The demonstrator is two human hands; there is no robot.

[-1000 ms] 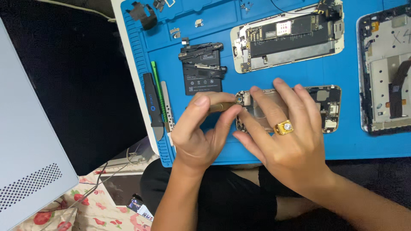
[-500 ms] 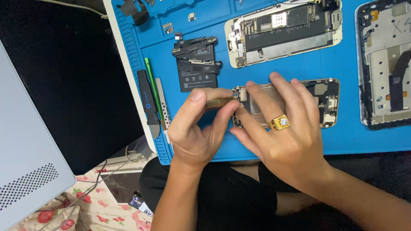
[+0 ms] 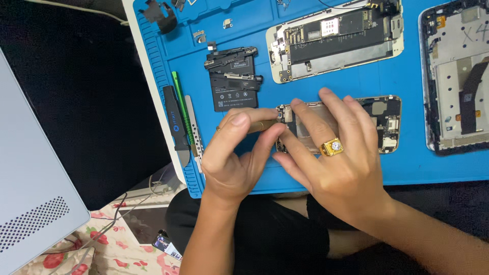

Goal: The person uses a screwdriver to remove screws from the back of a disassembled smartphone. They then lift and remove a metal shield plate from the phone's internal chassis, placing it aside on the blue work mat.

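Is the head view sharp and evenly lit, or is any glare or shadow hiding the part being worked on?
Head view: sharp, evenly lit, no glare on the blue silicone work mat; the right hand itself, not shadow, covers much of the opened phone chassis; only soft shadows under the left hand.

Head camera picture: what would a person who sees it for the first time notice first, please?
First, the two hands in the middle: the left hand pinches a slim brownish tool against the end of an opened phone body, which the right hand, with its gold ring, presses down. All lies on a bright blue work mat, with a second opened phone and a black battery above.
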